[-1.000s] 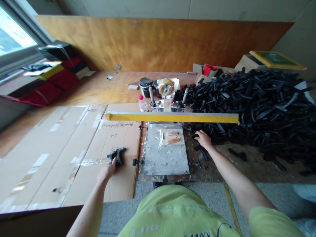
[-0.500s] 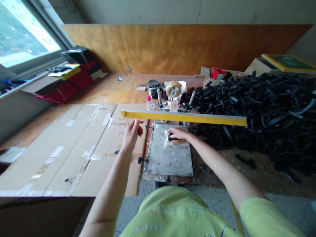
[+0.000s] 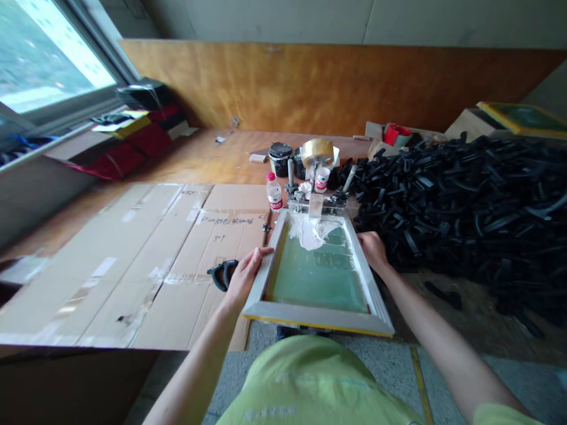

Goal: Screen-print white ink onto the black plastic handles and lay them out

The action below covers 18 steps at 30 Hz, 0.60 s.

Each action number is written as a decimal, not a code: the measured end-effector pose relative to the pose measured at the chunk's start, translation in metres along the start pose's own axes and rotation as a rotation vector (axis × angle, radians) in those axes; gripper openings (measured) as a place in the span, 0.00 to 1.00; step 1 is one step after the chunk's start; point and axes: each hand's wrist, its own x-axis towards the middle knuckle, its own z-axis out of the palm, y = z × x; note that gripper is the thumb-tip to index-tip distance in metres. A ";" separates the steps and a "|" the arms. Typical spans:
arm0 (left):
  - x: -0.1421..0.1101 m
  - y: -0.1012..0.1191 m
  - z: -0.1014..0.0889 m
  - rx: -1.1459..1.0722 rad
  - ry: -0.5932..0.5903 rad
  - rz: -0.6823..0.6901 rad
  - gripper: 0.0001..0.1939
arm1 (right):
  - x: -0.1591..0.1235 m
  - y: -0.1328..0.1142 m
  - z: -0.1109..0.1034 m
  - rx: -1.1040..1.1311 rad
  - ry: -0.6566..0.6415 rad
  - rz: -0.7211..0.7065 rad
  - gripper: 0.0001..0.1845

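A screen-printing frame point(image 3: 318, 314) with a grey rim and green mesh lies lowered over the metal plate, hiding it and whatever rests there. White paste point(image 3: 310, 232) is smeared across the mesh's far end. My left hand point(image 3: 250, 270) is closed at the frame's left rail, its fingertips against the edge. On the opposite side, my right hand point(image 3: 374, 250) has its fingers curled at the right rail. Beside my left wrist, a curved black plastic piece point(image 3: 220, 274) lies on the cardboard point(image 3: 146, 265).
Black plastic pieces point(image 3: 460, 206) are heaped at right. Behind the frame stand a clamp point(image 3: 315, 204), a roll of tape point(image 3: 317, 152), a bottle with a red cap point(image 3: 274, 192) and a black-lidded tub point(image 3: 280, 159). Another yellow-edged screen point(image 3: 525, 118) lies at the far right.
The frame has swung down from its raised, edge-on position to cover the plate. My right hand has left the black piece on the plate for the right rail; my left hand has come lower.
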 end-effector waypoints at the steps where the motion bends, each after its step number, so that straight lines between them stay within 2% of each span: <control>1: -0.002 -0.014 -0.001 0.015 -0.020 -0.047 0.32 | 0.008 0.002 -0.006 0.009 0.052 0.006 0.15; 3: 0.000 -0.040 0.001 0.027 -0.026 -0.092 0.38 | 0.028 -0.009 -0.010 0.062 0.177 -0.083 0.18; 5: 0.006 -0.062 0.004 0.070 -0.001 -0.090 0.42 | 0.051 -0.038 -0.005 0.098 0.207 -0.252 0.28; 7: 0.014 -0.080 0.005 0.136 0.029 -0.069 0.41 | 0.067 -0.072 0.006 0.047 0.087 -0.359 0.27; 10: 0.021 -0.096 0.002 0.203 0.034 -0.053 0.37 | 0.069 -0.104 0.021 -0.096 -0.166 -0.363 0.13; 13: 0.023 -0.103 -0.001 0.211 0.028 -0.065 0.36 | 0.044 -0.103 0.024 -0.150 -0.262 -0.460 0.05; 16: 0.022 -0.105 -0.001 0.201 0.030 -0.073 0.36 | 0.021 -0.086 0.014 -0.087 -0.314 -0.695 0.07; 18: 0.021 -0.103 0.001 0.185 0.037 -0.073 0.36 | 0.018 -0.077 0.005 -0.032 -0.373 -0.784 0.07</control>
